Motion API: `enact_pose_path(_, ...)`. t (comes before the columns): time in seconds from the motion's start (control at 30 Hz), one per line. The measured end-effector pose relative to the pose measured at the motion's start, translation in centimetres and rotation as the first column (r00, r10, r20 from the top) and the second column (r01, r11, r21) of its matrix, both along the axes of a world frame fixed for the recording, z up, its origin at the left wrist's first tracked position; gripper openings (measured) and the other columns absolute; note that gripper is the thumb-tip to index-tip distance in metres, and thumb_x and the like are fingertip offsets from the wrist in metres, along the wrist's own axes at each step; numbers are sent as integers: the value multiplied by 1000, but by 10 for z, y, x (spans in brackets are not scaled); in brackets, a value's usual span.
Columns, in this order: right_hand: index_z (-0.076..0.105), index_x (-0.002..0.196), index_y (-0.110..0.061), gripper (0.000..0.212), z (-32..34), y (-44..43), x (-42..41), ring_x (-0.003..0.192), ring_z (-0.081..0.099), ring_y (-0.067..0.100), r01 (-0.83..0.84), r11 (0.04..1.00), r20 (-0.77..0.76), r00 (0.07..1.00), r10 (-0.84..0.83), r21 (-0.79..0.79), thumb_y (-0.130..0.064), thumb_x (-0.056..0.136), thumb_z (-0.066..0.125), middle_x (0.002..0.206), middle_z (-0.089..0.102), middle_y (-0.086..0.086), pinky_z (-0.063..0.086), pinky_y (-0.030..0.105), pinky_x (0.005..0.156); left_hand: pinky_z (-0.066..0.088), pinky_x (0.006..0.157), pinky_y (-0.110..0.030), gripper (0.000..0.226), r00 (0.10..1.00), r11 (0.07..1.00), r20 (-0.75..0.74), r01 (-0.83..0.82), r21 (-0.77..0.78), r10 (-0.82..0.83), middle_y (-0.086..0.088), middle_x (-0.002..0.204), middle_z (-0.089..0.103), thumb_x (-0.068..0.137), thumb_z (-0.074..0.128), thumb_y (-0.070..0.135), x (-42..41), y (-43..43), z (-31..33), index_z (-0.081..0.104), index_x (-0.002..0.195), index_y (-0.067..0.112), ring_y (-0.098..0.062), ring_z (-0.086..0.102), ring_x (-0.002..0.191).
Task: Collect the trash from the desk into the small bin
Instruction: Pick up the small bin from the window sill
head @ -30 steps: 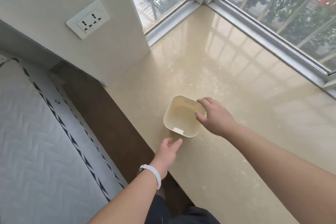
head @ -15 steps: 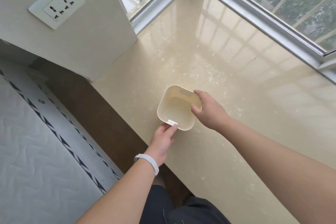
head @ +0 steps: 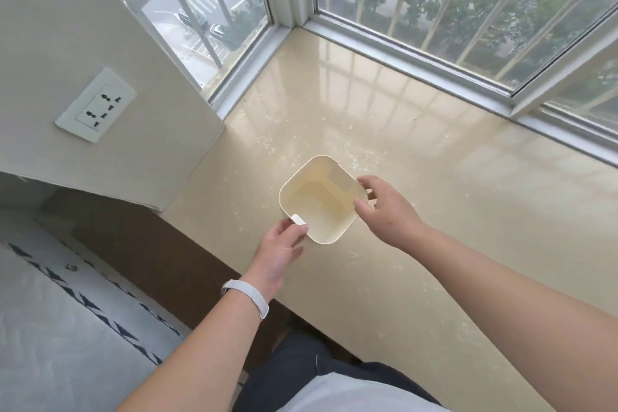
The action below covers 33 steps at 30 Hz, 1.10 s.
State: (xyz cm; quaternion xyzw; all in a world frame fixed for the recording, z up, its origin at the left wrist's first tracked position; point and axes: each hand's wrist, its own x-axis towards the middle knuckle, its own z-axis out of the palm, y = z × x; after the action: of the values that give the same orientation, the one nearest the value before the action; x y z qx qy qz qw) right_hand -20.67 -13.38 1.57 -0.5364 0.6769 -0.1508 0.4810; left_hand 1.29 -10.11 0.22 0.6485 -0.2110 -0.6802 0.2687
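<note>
A small cream bin (head: 319, 201) with rounded corners stands open-topped on the glossy beige sill (head: 434, 211); its inside looks empty. My right hand (head: 388, 211) grips the bin's right rim, thumb on the near side and fingers over the far edge. My left hand (head: 282, 246), with a white band on its wrist, holds the bin's near left corner beside a small white tab (head: 298, 220). No loose trash shows on the sill.
A wall (head: 110, 77) with a white socket plate (head: 95, 105) juts in at the left. Barred windows (head: 434, 0) close the far side and the left corner. Below the sill's dark front edge lies a quilted mattress (head: 60, 338).
My left hand has come up from below the bin to hold its near left corner. The right hand stays on the right rim. The camera view has shifted and tilted up.
</note>
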Motion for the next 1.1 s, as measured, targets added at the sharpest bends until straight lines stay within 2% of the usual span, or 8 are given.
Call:
enact_pose_path(0.1,51,126,-37,35,20,5,-5,115,54,7,44,998,-6,999,-44,-47,-38,91,50,127,55,-18,46,38,96,47,97,-37,15,996,994,12,90,-56,-89,5,103,72,93,64,19,5,-16,22,67,107,22,-14,64,99)
enact_pose_path(0.27,41,142,-31,50,57,24,-10,126,47,5,117,989,-98,987,-126,-95,-44,95,49,143,47,-15,40,35,106,47,93,-36,8,971,964,-1,238,-114,-240,10,88,71,88,70,20,11,-41,55,66,88,27,-13,61,91)
enact_pose_path(0.4,36,147,-28,52,87,42,-6,135,39,7,116,984,-209,967,-143,-136,-42,98,48,149,40,-15,37,34,108,48,87,-32,6,937,927,-28,339,-160,-347,2,96,69,91,66,17,11,-59,78,66,94,22,-15,62,92)
enact_pose_path(0.5,35,147,-28,53,103,56,1,133,40,10,128,976,-279,944,-175,-179,-42,98,48,148,40,-14,37,35,106,48,84,-30,11,914,903,-54,386,-191,-402,-3,98,66,86,70,22,10,-66,95,65,95,18,-19,61,91)
enact_pose_path(0.57,33,147,-30,54,110,67,7,131,41,10,134,972,-316,929,-191,-193,-44,97,48,148,39,-15,37,33,105,49,83,-29,16,887,874,-59,438,-211,-458,-2,98,69,82,71,26,10,-69,102,66,95,18,-18,63,90)
enact_pose_path(0.7,30,149,-30,59,119,92,20,136,35,9,176,959,-368,896,-250,-223,-49,95,47,150,36,-16,36,33,107,49,76,-24,6,838,833,-117,496,-244,-533,9,88,77,92,64,20,11,-67,115,66,97,18,-8,71,79)
enact_pose_path(0.9,25,150,-35,64,127,142,35,136,35,4,344,884,-300,848,-437,-317,-47,93,53,150,36,-19,33,28,107,51,82,-28,15,756,755,-131,593,-279,-642,-1,107,77,93,63,20,3,-57,132,67,106,14,-19,70,96)
enact_pose_path(1.1,32,138,-45,58,140,184,30,125,44,0,497,792,-197,789,-583,-355,-54,86,55,134,46,-28,42,35,103,51,91,-33,5,677,678,-124,671,-301,-725,5,92,75,94,63,20,-20,-28,141,66,97,18,-18,68,93)
